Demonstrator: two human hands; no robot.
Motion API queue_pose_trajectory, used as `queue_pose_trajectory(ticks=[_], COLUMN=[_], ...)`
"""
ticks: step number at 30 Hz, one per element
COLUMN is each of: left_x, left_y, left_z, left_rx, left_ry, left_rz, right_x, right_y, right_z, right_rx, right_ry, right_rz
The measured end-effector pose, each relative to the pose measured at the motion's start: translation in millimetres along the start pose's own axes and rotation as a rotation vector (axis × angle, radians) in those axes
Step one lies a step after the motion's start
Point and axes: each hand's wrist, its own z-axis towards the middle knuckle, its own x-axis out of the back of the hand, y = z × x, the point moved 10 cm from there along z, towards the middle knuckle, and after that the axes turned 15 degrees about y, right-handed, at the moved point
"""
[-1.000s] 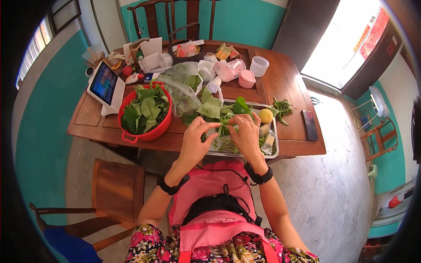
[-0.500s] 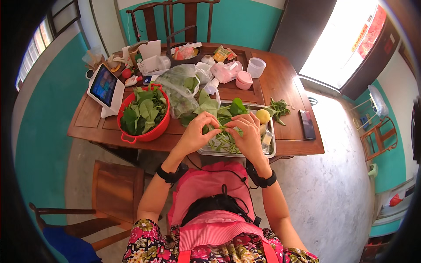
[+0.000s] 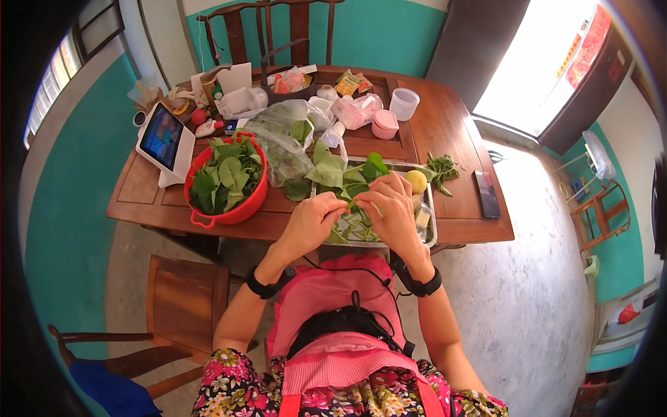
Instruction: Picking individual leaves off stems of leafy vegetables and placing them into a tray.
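**Two-Handed Pinch on a Green Stem, Above the Tray**

Far left: a red basket (image 3: 244,210) of leafy greens (image 3: 226,172) sits on the table (image 3: 464,226). A clear plastic bag (image 3: 272,125) holding more greens lies to its right.

Left hand (image 3: 313,219): thumb and forefinger are brought together at the tips and appear to pinch the green stem (image 3: 349,205). The step in hand is judged to be working this stem between two opposed pinches. For good results, grip close to the intended parting point, bend the stem sharply with the fingertips and avoid dragging on the leaves. Keep both pinches over the metal tray (image 3: 433,233) so that pieces drop inside it.

Stem: located between the two sets of fingertips, above the tray. The short exposed length appears to run roughly left to right. Its ends are hidden by the fingers; which end is the tip cannot be told.

Right hand (image 3: 391,207): thumb and forefinger appear closed on the same stem, near the left fingertips.

Further right: a yellow round fruit (image 3: 417,181) sits at the tray's far right corner; beyond it lie loose greens (image 3: 442,172), then a dark phone (image 3: 486,194).
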Motion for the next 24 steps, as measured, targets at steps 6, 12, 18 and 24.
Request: queue_pose_trajectory(ticks=[6,12,18,24], left_x=[-2,-13,-2,9], left_y=[24,25,25,21], left_z=[-2,-8,5,9], left_rx=[-0.073,-0.001,-0.008,-0.177], left_ry=[-0.206,-0.441,-0.245,0.066], left_rz=[-0.134,-0.334,-0.067,0.526], right_x=[-13,-19,-4,7], right_y=[29,12,11,-49], right_z=[-7,-7,9,23], right_rx=[-0.198,-0.193,-0.113,0.193], right_ry=[-0.304,-0.493,-0.27,-0.109], right_rz=[0.388,0.627,0.361,0.068])
